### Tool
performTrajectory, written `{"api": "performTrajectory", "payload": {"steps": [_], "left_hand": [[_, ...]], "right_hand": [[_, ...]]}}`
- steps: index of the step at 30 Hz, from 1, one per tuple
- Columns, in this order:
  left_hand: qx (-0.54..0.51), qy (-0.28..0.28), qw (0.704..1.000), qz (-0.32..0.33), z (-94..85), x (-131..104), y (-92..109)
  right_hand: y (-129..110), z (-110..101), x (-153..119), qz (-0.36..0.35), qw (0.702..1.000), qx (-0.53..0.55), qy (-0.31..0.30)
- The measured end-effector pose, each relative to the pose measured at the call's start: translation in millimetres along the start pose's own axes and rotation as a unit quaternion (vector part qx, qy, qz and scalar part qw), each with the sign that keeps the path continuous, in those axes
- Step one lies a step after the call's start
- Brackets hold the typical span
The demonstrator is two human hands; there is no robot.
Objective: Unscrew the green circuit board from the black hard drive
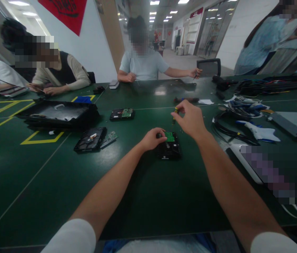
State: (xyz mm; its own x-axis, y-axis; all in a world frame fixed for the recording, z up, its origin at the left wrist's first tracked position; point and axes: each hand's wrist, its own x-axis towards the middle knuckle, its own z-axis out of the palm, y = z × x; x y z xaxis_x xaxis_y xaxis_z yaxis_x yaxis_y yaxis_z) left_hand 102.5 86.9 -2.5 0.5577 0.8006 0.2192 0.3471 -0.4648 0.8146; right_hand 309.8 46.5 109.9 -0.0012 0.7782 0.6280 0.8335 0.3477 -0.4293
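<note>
A black hard drive with a green circuit board (170,147) lies on the dark green table (127,196) in front of me. My left hand (154,139) rests at its upper left part, the fingers bent together over the edge of the board; whatever they may pinch is too small to make out. Just above and to the right of the drive, my right hand (189,117) holds a small yellow and black screwdriver (175,115) upright between thumb and fingers. Tiny pieces like screws lie on the table below that hand.
Left of the hands are another hard drive (122,114), an opened drive (90,139), metal parts (109,139) and black trays (59,114). Cables (245,107), a white-blue glove (259,131), a metal box (296,123) and a phone (266,172) lie right. People sit opposite.
</note>
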Motion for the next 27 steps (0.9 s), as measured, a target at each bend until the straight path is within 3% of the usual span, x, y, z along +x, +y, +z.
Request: {"api": "performTrajectory", "payload": {"steps": [4, 9, 17, 23, 27], "left_hand": [[0.004, -0.002, 1.0, 0.005, -0.5, 0.0, -0.4], [0.004, -0.003, 1.0, 0.0, 0.3, 0.6, -0.7], [0.004, -0.004, 1.0, -0.001, 0.1, 0.8, -2.2], [0.003, -0.002, 1.0, 0.005, 0.7, 0.4, -1.2], [0.002, -0.004, 1.0, 0.0, 0.5, 0.4, -0.5]], "right_hand": [[-0.6, 0.2, 0.0, -0.027, 1.0, -0.011, -0.008], [-2.1, 0.2, -0.3, -0.001, 1.0, -0.012, 0.012], [0.7, 0.5, -0.3, -0.029, 0.999, -0.015, -0.012], [-1.3, 0.0, -0.6, 0.001, 1.0, 0.004, 0.001], [-1.2, -1.1, -0.6, -0.028, 1.0, -0.009, -0.011]]}}
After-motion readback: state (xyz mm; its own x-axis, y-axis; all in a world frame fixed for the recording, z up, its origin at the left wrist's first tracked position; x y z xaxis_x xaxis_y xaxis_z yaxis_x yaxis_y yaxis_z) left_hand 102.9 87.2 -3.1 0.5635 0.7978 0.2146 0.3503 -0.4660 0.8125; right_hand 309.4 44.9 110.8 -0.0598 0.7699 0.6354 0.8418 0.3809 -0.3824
